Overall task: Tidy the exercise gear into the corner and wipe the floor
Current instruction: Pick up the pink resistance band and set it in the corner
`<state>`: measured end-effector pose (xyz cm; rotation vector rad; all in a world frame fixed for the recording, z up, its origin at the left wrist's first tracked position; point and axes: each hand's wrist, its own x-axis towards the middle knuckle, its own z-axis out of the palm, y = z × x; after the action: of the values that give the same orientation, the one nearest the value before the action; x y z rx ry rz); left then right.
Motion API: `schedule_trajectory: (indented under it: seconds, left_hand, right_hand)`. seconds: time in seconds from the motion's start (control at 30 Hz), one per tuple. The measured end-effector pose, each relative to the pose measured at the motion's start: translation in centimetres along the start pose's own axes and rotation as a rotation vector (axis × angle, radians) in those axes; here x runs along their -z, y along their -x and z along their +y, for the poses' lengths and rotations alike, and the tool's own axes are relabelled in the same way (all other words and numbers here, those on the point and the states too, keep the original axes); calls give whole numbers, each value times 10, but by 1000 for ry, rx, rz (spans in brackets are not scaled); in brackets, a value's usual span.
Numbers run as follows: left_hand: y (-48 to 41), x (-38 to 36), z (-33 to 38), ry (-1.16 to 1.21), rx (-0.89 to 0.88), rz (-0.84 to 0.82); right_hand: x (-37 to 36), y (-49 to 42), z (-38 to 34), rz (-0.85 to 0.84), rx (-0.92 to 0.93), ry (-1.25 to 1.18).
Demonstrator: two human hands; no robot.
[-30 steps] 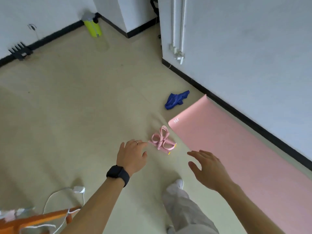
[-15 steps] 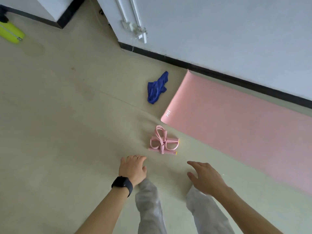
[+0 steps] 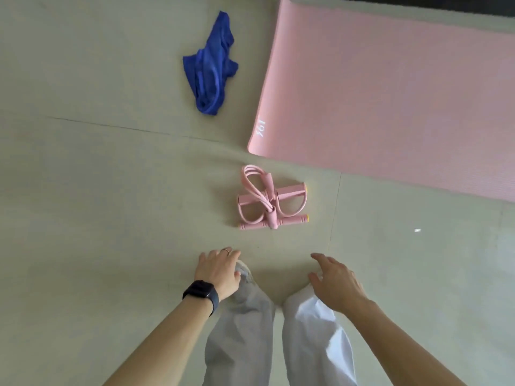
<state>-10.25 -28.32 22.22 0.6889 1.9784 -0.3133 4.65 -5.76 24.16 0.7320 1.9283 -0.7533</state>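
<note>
The person stands looking straight down at the floor (image 3: 111,190), both arms stretched forward over their pale trousers (image 3: 242,330). The left grip (image 3: 218,274), with a black watch (image 3: 199,292) at the wrist, is released: fingers relaxed, a little spread, grasping nothing. The right grip (image 3: 337,282) is likewise released, fingers loosely extended toward the floor, and empty.

Just beyond both lies the pink pedal resistance band (image 3: 267,201), its tubes bunched over its two foam bars. It rests on the bare floor, near the close left corner of the pink yoga mat (image 3: 390,93) but apart from it. The mat lies unrolled flat along the far wall's dark baseboard (image 3: 418,4). A crumpled blue cloth (image 3: 211,65) sits farther off, to the left of the mat.

Both grips hang low and apart, one on each side of the band's line, which suggests a reach to gather it first. Nothing looks tidied yet, and the cloth probably waits for the wiping.
</note>
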Motion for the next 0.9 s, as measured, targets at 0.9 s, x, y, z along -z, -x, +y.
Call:
schedule_trajectory:
  seconds: [0.9]
  left_hand:
    - [-148,-65,-2,-222,-186,268]
  right_hand:
    - [-58,-183,21,107,179,424]
